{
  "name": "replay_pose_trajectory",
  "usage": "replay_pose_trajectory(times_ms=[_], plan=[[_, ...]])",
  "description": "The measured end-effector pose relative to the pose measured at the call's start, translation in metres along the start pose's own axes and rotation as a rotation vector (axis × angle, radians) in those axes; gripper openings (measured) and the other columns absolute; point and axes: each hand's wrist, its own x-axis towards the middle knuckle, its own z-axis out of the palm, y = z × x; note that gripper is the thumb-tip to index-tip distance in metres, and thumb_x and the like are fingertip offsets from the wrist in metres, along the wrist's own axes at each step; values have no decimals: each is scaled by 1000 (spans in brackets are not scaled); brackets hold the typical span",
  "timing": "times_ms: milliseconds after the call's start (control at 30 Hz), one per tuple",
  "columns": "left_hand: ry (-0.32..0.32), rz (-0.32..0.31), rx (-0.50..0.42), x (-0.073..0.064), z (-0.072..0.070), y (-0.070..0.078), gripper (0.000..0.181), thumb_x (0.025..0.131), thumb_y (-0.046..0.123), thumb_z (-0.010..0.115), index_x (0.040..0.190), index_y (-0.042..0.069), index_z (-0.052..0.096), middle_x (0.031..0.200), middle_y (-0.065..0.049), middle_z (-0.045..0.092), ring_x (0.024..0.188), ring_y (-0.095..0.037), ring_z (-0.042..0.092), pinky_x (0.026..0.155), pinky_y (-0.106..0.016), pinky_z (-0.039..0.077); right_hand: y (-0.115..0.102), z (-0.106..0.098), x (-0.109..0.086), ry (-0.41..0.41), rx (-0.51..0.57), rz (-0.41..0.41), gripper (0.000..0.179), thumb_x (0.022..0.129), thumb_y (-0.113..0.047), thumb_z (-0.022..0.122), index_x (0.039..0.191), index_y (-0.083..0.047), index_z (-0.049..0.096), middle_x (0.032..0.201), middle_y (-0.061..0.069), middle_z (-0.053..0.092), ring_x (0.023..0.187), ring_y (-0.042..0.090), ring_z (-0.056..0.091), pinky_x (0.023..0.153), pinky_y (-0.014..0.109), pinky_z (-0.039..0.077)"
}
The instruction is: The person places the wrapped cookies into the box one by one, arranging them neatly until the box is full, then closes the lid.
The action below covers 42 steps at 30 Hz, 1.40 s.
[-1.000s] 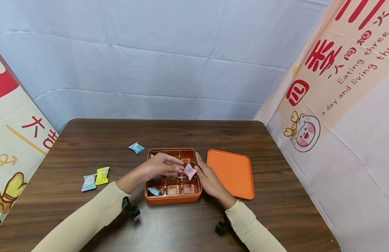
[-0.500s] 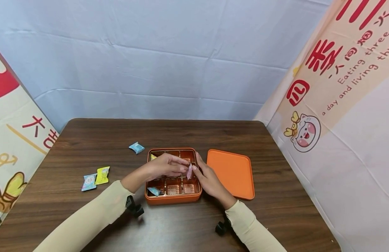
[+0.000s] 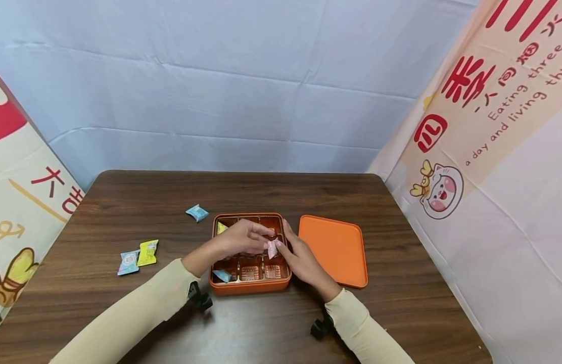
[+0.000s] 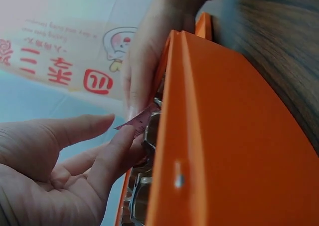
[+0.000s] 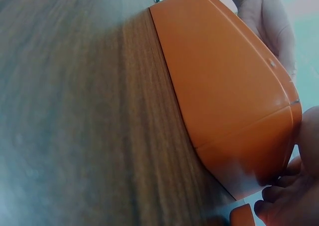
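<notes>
A small pink wrapped candy [image 3: 272, 249] is at the right side of an orange box [image 3: 251, 289] with a divided brown tray. My left hand [image 3: 243, 237] reaches over the tray, fingers relaxed and fingertips touching the candy; its thumb stands apart from the wrapper in the left wrist view. The right hand [image 3: 305, 262] grips the box's right side, fingers against the outer wall [image 5: 224, 76] and thumb over the rim at the candy. A yellow candy [image 3: 221, 227] lies in the back-left compartment, a blue one [image 3: 223, 275] in the front-left. My left hand hides the middle compartments.
An orange lid [image 3: 337, 250] lies right of the box on the dark wood table [image 3: 253, 328]. Left of the box are a yellow candy [image 3: 147, 253] beside a light-blue candy [image 3: 128, 263], and another blue candy [image 3: 197, 213] farther back.
The pink candy has turned and shifted slightly left and down between the hands. My left hand has edged a little to the right; the right hand keeps its place on the box.
</notes>
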Motion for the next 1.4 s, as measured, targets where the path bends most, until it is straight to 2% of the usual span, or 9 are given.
replay_pose_trajectory(times_ms=[167,300,433,667,833,1033,1233,1400], plan=[[47,52,69,-3,-2,2,38,99,5,66,135,-5,62,115,-21,72,102,-30,72,85,-40,61,0,2,1,11,3,-17,61,110,-31,45,161,-9,19,166,6,18,151,23,24,121,47,26],[77,72,86,-8,-8,7,36,99,8,67,132,-4,64,113,-20,73,98,-29,73,84,-45,61,1,2,1,24,1,-15,57,111,-24,43,161,-6,21,165,5,20,151,23,23,122,46,24],[95,79,65,-16,-18,10,35,101,4,61,134,-7,61,116,-22,72,104,-33,72,87,-48,59,1,2,1,34,-3,-29,54,111,-18,41,160,-2,22,165,10,21,151,25,24,122,47,23],[225,147,30,-34,-36,1,31,105,9,57,133,-3,64,117,-23,71,104,-35,71,86,-46,60,4,3,2,35,-21,-75,53,111,-12,40,159,1,22,165,13,20,151,27,23,122,47,22],[274,195,-11,-47,-46,-6,33,106,14,56,134,-2,63,119,-22,71,106,-33,71,86,-45,60,5,3,2,37,-28,-94,52,111,-10,39,159,2,22,165,12,19,151,28,22,122,48,23],[312,184,-41,-66,-62,-10,32,105,18,59,133,3,65,120,-23,70,109,-38,69,84,-41,61,1,3,1,33,-35,-92,53,111,-8,39,159,4,19,165,16,18,151,32,21,121,51,23],[340,179,-16,-85,-81,-17,37,104,19,60,135,-1,62,122,-23,69,105,-30,72,83,-39,61,-1,3,1,32,-32,-85,53,110,-8,39,159,4,20,165,16,18,151,31,21,122,50,23],[362,153,9,-99,-91,-26,37,104,18,61,136,-2,61,121,-24,69,103,-27,73,84,-45,61,-1,2,2,27,-37,-84,53,110,-8,40,159,3,20,164,16,19,151,30,21,122,51,23]])
